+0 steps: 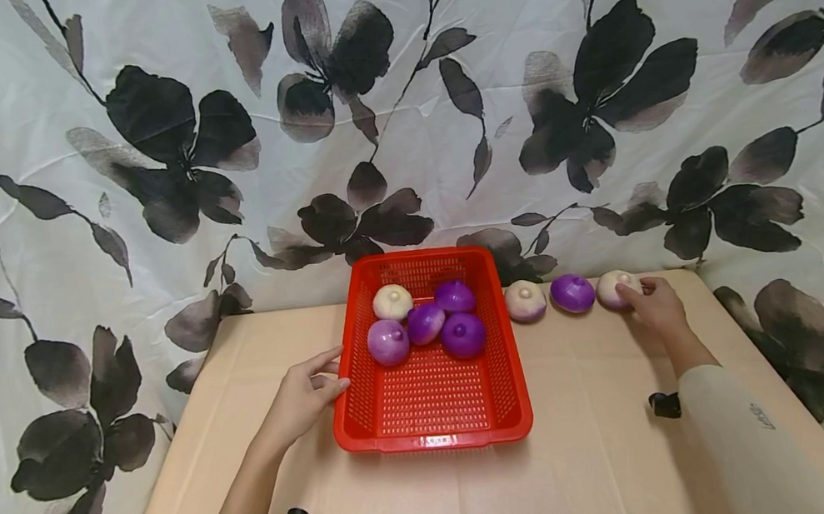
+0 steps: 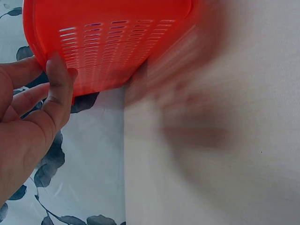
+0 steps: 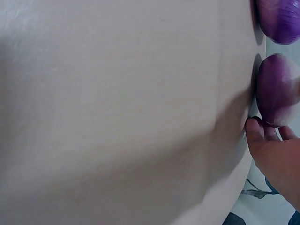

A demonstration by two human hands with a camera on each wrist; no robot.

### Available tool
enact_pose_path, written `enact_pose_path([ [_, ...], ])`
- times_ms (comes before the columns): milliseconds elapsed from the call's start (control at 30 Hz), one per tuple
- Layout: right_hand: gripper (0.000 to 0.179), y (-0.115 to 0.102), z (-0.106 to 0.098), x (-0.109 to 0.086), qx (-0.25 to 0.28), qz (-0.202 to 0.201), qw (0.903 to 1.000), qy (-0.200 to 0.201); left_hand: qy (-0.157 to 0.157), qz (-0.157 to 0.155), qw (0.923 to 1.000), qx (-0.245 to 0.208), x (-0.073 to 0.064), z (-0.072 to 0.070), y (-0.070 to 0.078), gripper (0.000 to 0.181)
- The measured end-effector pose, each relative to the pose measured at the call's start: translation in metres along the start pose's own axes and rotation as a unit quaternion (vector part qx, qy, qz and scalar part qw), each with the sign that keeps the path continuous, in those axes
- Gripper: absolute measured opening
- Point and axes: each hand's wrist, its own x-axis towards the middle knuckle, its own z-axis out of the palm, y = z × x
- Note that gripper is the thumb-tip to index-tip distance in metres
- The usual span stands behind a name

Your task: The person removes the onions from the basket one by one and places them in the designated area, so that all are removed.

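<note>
A red perforated plastic basket [image 1: 431, 410] stands mid-table with several purple and whitish onions in it, among them a dark purple onion [image 1: 463, 334] and a whitish onion [image 1: 392, 302]. My left hand [image 1: 304, 398] pinches the basket's left rim between thumb and fingers. In the left wrist view, the fingers lie against the basket's outer wall [image 2: 108, 51]. To the basket's right, three onions sit in a row at the table's back. My right hand [image 1: 657, 311] grips the rightmost, a white-and-purple onion [image 1: 614, 289]. The right wrist view shows that onion [image 3: 274, 89] beside the fingertips.
Left of the gripped onion are a purple onion [image 1: 572, 294] and a white-topped onion [image 1: 526, 302], the latter close to the basket. The pale wood table [image 1: 589, 439] ends at a floral cloth [image 1: 462, 159] behind it. Black straps show at both wrists.
</note>
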Motion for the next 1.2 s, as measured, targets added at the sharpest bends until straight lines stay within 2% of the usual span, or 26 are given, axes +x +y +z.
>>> enact_pose_path([
  [400,0.085,0.0015,-0.0010,0.0047,-0.005,-0.012,0.9997,-0.022,0.000,-0.002,1.0000,-0.004,0.0005,0.0005,-0.0001,0.060],
  [800,0.082,0.0028,-0.0009,0.0066,-0.015,-0.042,0.9987,-0.025,0.002,-0.006,1.0000,-0.007,0.0004,0.0009,-0.0004,0.060],
  [1200,0.084,0.0021,-0.0017,0.0072,-0.010,-0.038,0.9987,-0.031,0.003,-0.003,1.0000,-0.001,0.0013,0.0013,-0.0005,0.059],
])
